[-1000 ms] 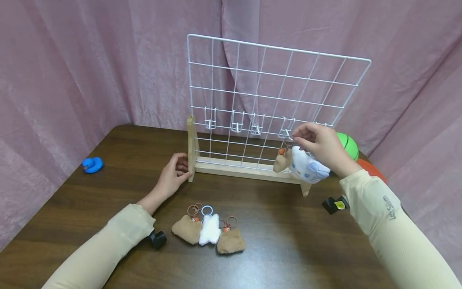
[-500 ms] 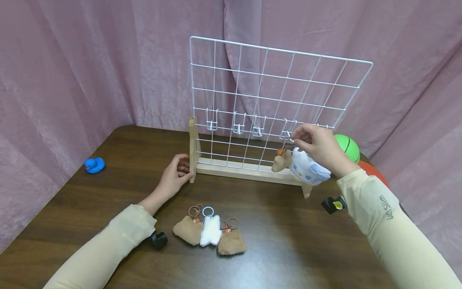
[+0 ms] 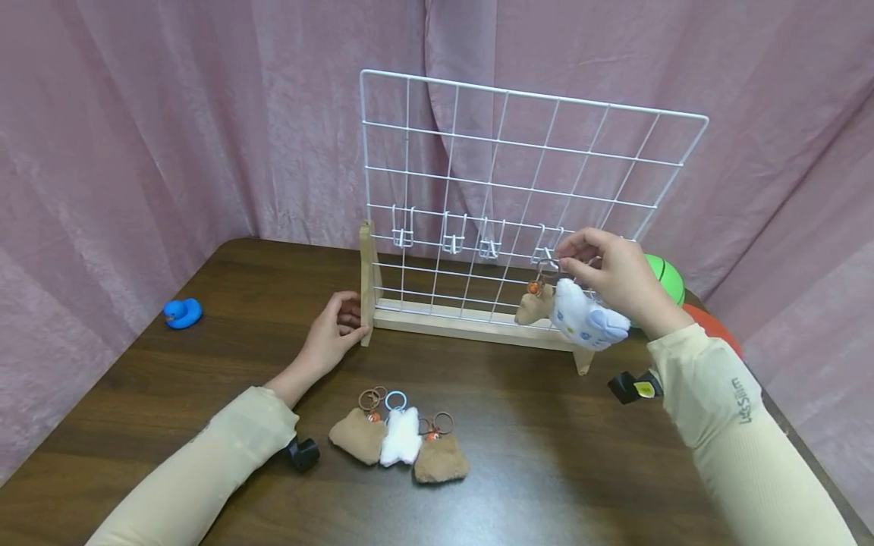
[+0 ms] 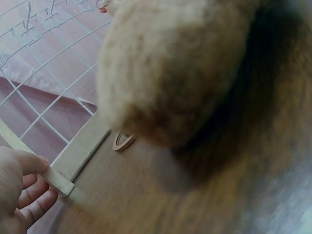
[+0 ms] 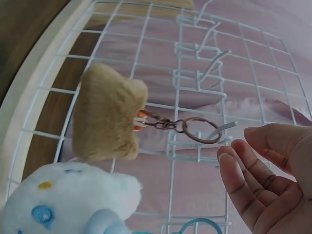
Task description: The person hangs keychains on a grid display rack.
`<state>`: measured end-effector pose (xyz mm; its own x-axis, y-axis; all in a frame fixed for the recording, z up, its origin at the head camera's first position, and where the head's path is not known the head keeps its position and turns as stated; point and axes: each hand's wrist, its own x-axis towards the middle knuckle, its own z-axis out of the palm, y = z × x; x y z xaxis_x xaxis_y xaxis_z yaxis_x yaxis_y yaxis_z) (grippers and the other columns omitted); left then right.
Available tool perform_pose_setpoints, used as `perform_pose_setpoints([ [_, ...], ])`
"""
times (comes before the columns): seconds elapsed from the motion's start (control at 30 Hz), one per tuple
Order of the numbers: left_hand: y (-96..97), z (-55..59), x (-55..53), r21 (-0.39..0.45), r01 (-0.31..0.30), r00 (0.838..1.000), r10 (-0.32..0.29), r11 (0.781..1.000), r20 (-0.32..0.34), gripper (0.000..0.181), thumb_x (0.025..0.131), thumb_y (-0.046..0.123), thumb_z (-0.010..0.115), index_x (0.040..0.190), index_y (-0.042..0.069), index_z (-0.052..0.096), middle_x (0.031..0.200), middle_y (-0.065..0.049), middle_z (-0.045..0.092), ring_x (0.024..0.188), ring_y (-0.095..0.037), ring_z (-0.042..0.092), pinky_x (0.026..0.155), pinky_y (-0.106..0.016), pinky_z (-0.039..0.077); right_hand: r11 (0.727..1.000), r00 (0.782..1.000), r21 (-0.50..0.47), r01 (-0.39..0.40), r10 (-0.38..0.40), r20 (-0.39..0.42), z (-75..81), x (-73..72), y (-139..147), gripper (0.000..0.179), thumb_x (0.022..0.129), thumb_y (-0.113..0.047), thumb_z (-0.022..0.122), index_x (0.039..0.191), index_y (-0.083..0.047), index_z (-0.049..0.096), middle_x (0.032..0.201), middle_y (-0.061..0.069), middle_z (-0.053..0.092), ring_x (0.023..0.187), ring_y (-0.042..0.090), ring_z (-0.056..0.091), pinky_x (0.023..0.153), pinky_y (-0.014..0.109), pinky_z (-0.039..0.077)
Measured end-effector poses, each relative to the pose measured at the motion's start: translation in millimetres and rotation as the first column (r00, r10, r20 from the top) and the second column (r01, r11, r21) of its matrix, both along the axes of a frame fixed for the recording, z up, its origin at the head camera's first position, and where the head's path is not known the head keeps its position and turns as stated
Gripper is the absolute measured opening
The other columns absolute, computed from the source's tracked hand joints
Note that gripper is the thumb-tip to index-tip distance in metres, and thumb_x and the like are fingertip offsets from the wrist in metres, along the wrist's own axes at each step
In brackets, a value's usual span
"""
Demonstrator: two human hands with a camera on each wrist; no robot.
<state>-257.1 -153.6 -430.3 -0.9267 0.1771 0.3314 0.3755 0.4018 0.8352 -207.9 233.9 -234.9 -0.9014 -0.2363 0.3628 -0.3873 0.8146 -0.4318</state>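
Note:
In the head view my left hand (image 3: 332, 334) grips the wooden side post (image 3: 367, 280) of a white wire grid rack (image 3: 492, 183), thumb in front and fingers behind. My right hand (image 3: 614, 277) is beside the right-hand hooks with fingers parted. The right wrist view shows a brown plush keychain (image 5: 105, 117) hanging by its copper ring (image 5: 202, 142) from a white hook (image 5: 228, 126); the fingertips are just off the hook's tip. Next to it is a white plush keychain (image 5: 68, 197) with blue ears; a blue ring (image 5: 200, 220) shows at the bottom edge.
Three more plush keychains lie on the table: a brown one (image 3: 358, 436), a white one (image 3: 400, 437) and another brown one (image 3: 441, 459). A blue rubber duck (image 3: 182, 313) is at the left. A green ball (image 3: 665, 279) and an orange object (image 3: 713, 327) are partly behind my right arm.
My right hand has let go of the brown keychain's ring, now on the hook, and has drawn slightly to the right. My left hand stays at the post.

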Motion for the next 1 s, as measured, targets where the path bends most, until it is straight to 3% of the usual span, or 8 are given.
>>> perform_pose_setpoints([
  [0.13, -0.1, -0.2, -0.2, -0.004, 0.003, 1.000, -0.003, 1.000, 0.003, 0.053, 0.085, -0.003, 0.067, 0.131, 0.001, 0.040, 0.110, -0.023, 0.059, 0.096, -0.032, 0.061, 0.074, -0.016, 0.052, 0.999, 0.999, -0.044, 0.010, -0.012, -0.040, 1.1, 3.6, -1.0, 0.015, 0.091, -0.009, 0.065, 0.104, -0.004, 0.065, 0.094, 0.012, 0.070, 0.073, -0.006, 0.055, 0.065, 0.007, 0.044],
  [0.37, 0.0, 0.6, -0.2, -0.007, 0.003, 1.000, -0.003, 1.000, 0.012, 0.053, 0.086, -0.002, 0.067, 0.132, 0.002, 0.040, 0.110, -0.023, 0.059, 0.096, -0.032, 0.061, 0.072, -0.012, 0.049, 0.989, 0.998, -0.149, 0.004, -0.014, -0.067, 0.5, 15.3, -4.1, 0.017, 0.091, -0.011, 0.065, 0.106, -0.005, 0.066, 0.092, 0.010, 0.068, 0.067, 0.008, 0.062, 0.061, 0.011, 0.048],
  [0.5, -0.4, 1.0, 0.3, -0.009, 0.002, 1.000, -0.002, 1.000, 0.015, 0.053, 0.086, -0.002, 0.067, 0.132, 0.002, 0.040, 0.110, -0.023, 0.059, 0.097, -0.032, 0.061, 0.073, -0.012, 0.049, 0.981, 0.994, -0.187, -0.040, 0.020, -0.105, -2.1, 22.0, -5.3, 0.017, 0.090, -0.010, 0.066, 0.105, -0.002, 0.066, 0.089, 0.006, 0.068, 0.065, 0.005, 0.061, 0.061, 0.011, 0.049],
  [0.77, -0.6, 0.3, 0.0, -0.014, -0.002, 1.000, 0.002, 1.000, 0.005, 0.053, 0.086, -0.003, 0.067, 0.131, 0.001, 0.040, 0.109, -0.023, 0.059, 0.096, -0.031, 0.061, 0.073, -0.016, 0.052, 0.977, 0.989, -0.193, -0.092, 0.066, -0.134, -10.2, 34.6, -9.9, 0.016, 0.088, -0.005, 0.067, 0.103, -0.002, 0.065, 0.085, 0.005, 0.067, 0.064, 0.009, 0.062, 0.063, 0.010, 0.049],
  [1.0, -0.8, -1.7, -1.0, -0.014, -0.002, 1.000, 0.002, 1.000, -0.002, 0.054, 0.086, -0.002, 0.068, 0.131, 0.001, 0.040, 0.109, -0.023, 0.059, 0.096, -0.032, 0.062, 0.073, -0.017, 0.052, 0.968, 0.985, -0.207, -0.141, 0.116, -0.124, -28.7, 44.0, -17.1, 0.015, 0.087, -0.006, 0.068, 0.102, -0.003, 0.066, 0.091, 0.007, 0.070, 0.068, 0.006, 0.061, 0.062, 0.013, 0.049],
])
